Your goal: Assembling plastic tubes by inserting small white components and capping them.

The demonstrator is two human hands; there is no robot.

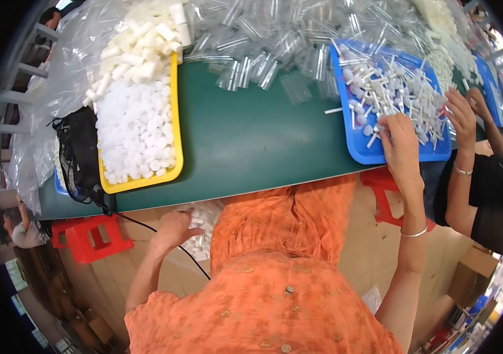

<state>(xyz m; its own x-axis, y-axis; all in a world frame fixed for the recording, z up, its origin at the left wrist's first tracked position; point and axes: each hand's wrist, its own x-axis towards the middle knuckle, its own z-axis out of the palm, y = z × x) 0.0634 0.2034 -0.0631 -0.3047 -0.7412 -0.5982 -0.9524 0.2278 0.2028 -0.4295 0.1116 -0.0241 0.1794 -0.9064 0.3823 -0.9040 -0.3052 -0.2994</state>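
Observation:
My right hand (403,147) reaches over the near rim of a blue tray (375,156). Its fingers are closed in a pinch among small white sticks with round ends (419,94), and the exact piece between the fingertips is partly hidden. Low on the left, my left hand (174,230) hovers below the table edge with its thumb apart from the fingers. Beside and beneath it lies a clear plastic bag (207,215) with small white pieces inside. I see nothing held in that hand, though part of it is turned from view.
A yellow tray (178,138) holds white round caps (136,130), with cream foam-like cylinders (145,47) heaped behind. Clear plastic sleeves (275,35) cover the back of the green table (251,135). A black mesh bag (77,153) lies left. A co-worker's hand (462,115) is by the blue tray; red stools (92,239) stand below.

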